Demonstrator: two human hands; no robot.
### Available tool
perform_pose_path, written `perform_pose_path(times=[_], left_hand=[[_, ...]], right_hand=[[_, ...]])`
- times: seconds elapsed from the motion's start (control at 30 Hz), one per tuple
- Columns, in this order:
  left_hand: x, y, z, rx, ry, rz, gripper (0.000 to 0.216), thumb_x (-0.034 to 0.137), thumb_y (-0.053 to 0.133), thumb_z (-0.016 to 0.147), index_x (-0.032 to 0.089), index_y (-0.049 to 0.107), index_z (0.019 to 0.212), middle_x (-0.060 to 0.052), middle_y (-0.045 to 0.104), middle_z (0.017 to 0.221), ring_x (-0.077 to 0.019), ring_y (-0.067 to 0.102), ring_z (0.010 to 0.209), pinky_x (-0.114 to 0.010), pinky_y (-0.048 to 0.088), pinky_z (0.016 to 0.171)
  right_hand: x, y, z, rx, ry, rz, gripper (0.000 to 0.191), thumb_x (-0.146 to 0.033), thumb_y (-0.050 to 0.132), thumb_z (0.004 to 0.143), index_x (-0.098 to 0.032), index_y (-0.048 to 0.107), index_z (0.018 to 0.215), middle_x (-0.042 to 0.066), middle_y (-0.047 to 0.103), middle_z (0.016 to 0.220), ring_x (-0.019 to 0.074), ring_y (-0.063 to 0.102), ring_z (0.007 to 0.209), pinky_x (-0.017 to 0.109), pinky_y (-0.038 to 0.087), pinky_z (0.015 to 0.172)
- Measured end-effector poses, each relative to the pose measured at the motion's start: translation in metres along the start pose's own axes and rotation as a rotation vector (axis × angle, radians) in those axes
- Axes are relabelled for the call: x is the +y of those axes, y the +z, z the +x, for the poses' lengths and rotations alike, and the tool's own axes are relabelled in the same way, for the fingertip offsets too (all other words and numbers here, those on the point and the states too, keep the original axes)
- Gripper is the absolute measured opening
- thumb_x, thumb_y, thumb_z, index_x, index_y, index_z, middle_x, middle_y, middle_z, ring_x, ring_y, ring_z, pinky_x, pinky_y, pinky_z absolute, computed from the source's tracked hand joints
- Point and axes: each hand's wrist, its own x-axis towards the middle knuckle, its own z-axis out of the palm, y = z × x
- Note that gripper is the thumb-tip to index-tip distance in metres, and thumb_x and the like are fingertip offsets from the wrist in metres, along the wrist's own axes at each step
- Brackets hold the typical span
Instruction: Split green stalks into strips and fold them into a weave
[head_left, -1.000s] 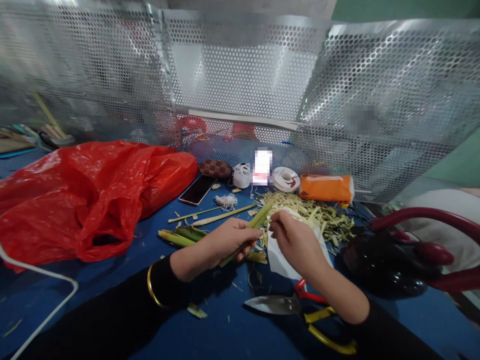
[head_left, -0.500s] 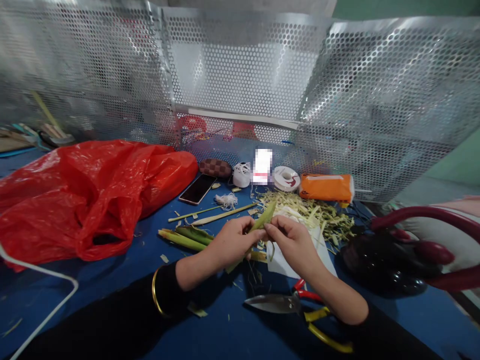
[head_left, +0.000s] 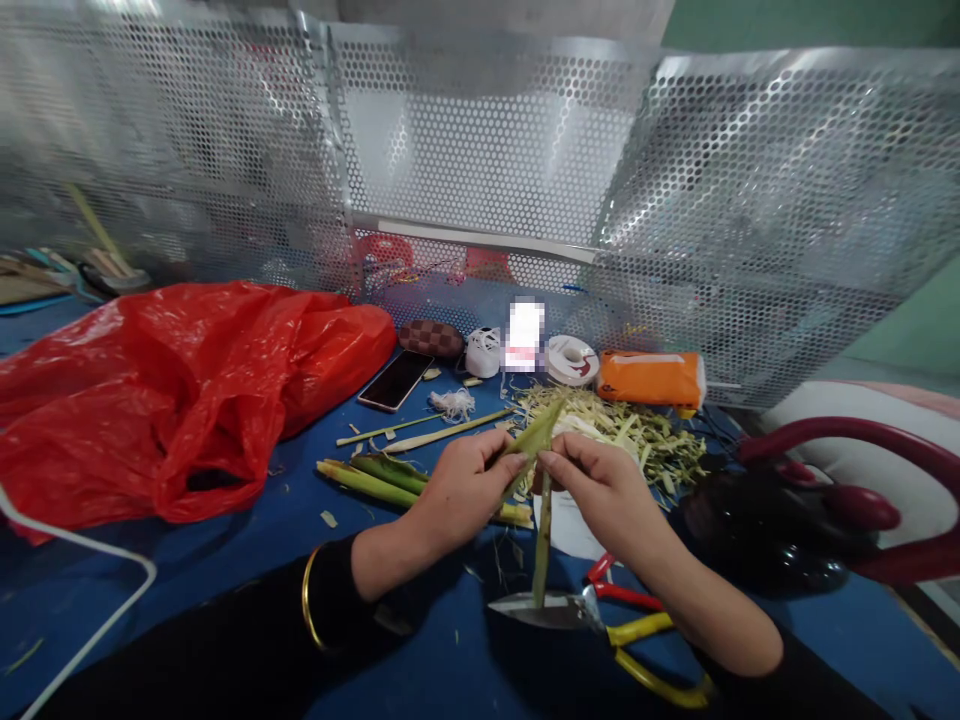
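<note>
My left hand is closed around a green leaf sheath, whose pointed tip sticks up between my hands. My right hand pinches a narrow leaf strip that hangs down from beside the sheath. The strip's lower end overlaps the blade of the scissors, which have red and yellow handles and lie on the blue table. Under my left wrist are green stalks. Beyond my right hand, a heap of pale green shreds spreads partly over a white paper.
A red plastic bag covers the left side. At the back lie a phone, a checkered case, a white ribbon spool and an orange packet. A black kettle stands right, and a perforated metal screen closes the rear.
A strip of leaf now hangs below my right hand, down to the scissors. My right forearm has shifted slightly right, and the sheath tip points further right.
</note>
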Motion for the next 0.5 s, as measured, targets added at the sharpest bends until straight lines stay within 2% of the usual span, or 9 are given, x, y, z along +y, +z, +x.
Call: perform_pose_path(times=[0.13,0.27,0.33,0.4,0.5], left_hand=[[-0.0015,-0.0024,0.0013,-0.010,-0.051,-0.034,0.022,0.029,0.050,0.084,0.018,0.049,0.066,0.005,0.043,0.060,-0.0105,0.039,0.057,-0.023,0.030,0.055],[-0.0040,-0.0027,0.0029,0.005,-0.092,-0.074,0.022,0.031,0.049,0.084,0.018,0.049,0.067,0.005,0.043,0.058,-0.0099,0.037,0.054,-0.023,0.029,0.052],[-0.0040,-0.0026,0.0032,0.008,-0.081,-0.047,0.021,0.030,0.050,0.083,0.018,0.050,0.066,0.005,0.043,0.059,-0.0099,0.037,0.055,-0.023,0.029,0.053],[-0.0031,-0.0024,0.0030,-0.002,-0.047,-0.005,0.021,0.029,0.051,0.083,0.017,0.050,0.065,0.005,0.043,0.059,-0.0102,0.037,0.057,-0.023,0.028,0.054],[-0.0016,-0.0014,0.0016,0.001,-0.007,0.047,0.024,0.030,0.052,0.083,0.017,0.049,0.063,0.005,0.043,0.059,-0.0106,0.039,0.058,-0.023,0.028,0.055]], right_hand=[[-0.0059,-0.0018,0.0035,-0.085,0.160,0.336,0.031,-0.037,0.058,0.078,-0.019,0.053,0.054,0.002,0.059,0.055,0.0138,0.051,0.054,0.027,0.038,0.056],[-0.0101,-0.0016,0.0027,-0.126,0.269,0.488,0.026,-0.037,0.065,0.072,-0.018,0.055,0.057,0.002,0.062,0.055,0.0138,0.056,0.053,0.027,0.042,0.057],[-0.0096,-0.0012,0.0024,-0.133,0.282,0.502,0.026,-0.036,0.065,0.072,-0.018,0.054,0.057,0.001,0.062,0.056,0.0141,0.058,0.054,0.027,0.043,0.057],[-0.0074,-0.0003,0.0026,-0.115,0.233,0.444,0.028,-0.037,0.062,0.075,-0.018,0.053,0.056,0.001,0.060,0.055,0.0140,0.056,0.055,0.027,0.042,0.057],[-0.0020,0.0015,0.0037,0.015,0.080,0.243,0.029,-0.037,0.057,0.079,-0.019,0.050,0.057,-0.001,0.054,0.055,0.0129,0.050,0.055,0.026,0.038,0.054]])
